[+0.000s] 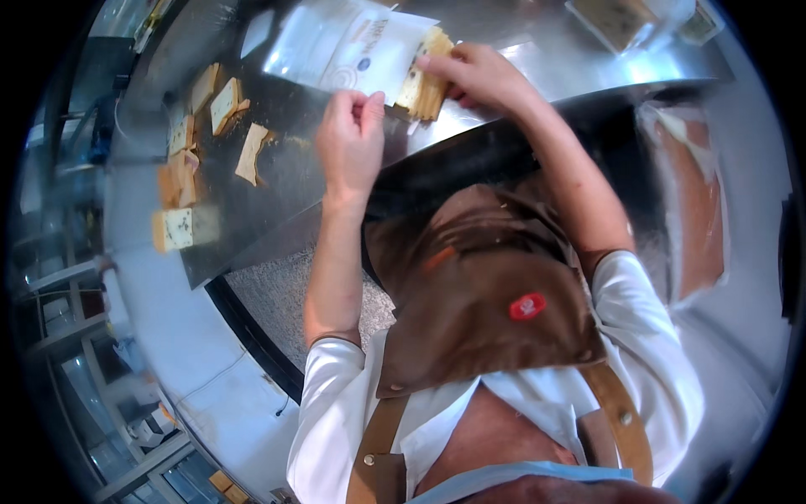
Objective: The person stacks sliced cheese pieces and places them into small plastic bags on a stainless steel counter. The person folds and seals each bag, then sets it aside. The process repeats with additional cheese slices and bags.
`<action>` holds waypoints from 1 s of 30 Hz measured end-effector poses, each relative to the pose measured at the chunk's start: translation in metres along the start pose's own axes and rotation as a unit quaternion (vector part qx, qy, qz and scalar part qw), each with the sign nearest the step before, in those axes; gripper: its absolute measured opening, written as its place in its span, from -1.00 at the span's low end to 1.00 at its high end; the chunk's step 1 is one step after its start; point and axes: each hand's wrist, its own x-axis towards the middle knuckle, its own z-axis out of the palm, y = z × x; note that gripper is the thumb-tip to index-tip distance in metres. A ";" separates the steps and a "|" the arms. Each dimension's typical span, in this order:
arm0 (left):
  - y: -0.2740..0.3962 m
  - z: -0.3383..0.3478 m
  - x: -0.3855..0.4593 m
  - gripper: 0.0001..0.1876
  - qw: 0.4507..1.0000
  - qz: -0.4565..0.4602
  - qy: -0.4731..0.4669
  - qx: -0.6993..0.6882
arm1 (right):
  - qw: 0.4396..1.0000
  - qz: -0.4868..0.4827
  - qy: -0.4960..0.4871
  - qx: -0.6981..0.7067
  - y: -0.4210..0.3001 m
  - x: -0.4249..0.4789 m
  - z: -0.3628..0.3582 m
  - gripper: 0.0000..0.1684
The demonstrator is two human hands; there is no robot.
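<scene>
A clear plastic bag (365,53) with printing lies over the metal counter, its mouth around one end of a stack of sliced bread (428,79) with dark specks. My right hand (482,75) grips the outer end of the stack, thumb on its upper face and fingers at the far side. At the lower edge of the bag, my left hand (356,138) pinches the plastic between thumb and fingers. Part of the bread inside the bag is hidden by the printed film.
Left on the metal counter (271,208) lie several loose bread pieces (223,107), a crust slice (252,154) and a speckled block of bread (176,230). A bagged loaf (614,22) is at the upper right. Right of the counter's dark edge is a long brown item in clear wrap (692,208).
</scene>
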 end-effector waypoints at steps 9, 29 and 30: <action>-0.010 0.026 -0.027 -0.74 0.998 -0.014 -0.057 -0.005 | 0.997 0.010 0.008 0.076 0.006 0.002 -0.001 -0.12; -0.015 0.043 -0.023 -0.68 0.997 -0.009 0.039 -0.072 | 0.994 0.019 0.005 0.107 0.014 0.008 -0.004 -0.15; -0.014 0.043 -0.023 -0.68 0.996 -0.016 0.043 -0.078 | 0.994 0.016 0.008 0.104 0.013 0.007 -0.004 -0.15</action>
